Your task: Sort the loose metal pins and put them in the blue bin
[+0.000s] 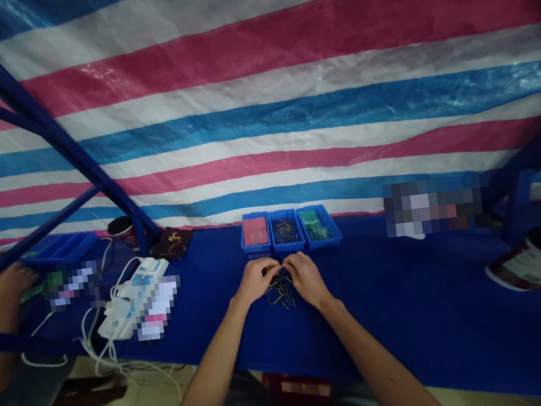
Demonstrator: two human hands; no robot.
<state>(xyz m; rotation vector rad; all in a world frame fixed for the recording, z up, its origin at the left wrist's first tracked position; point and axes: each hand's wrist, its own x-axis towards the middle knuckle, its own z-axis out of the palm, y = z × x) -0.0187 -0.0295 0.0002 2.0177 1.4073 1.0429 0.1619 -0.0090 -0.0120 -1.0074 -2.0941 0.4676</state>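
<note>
Both hands meet over a small pile of thin, dark and brassy pin-like pieces (281, 294) on the blue table (376, 321). My left hand (258, 278) has its thumb and fingertips pinched together at the pile's far left side. Opposite it, my right hand (305, 277) is curled in the same way, its fingertips close to the left ones. Whatever lies between the fingertips is too small to make out. Just beyond the hands stand three blue bins: one with pink pieces (255, 231), one with similar thin pieces (284, 231), one with green packets (313, 225).
To the left lie a white power strip (137, 296) with tangled cables, a brown packet (172, 243) and a dark cup (122, 231). Behind a blue metal frame (74, 153), another person's hand (12, 281) works near a blue tray (63, 248). A paper tub (540, 257) stands at right.
</note>
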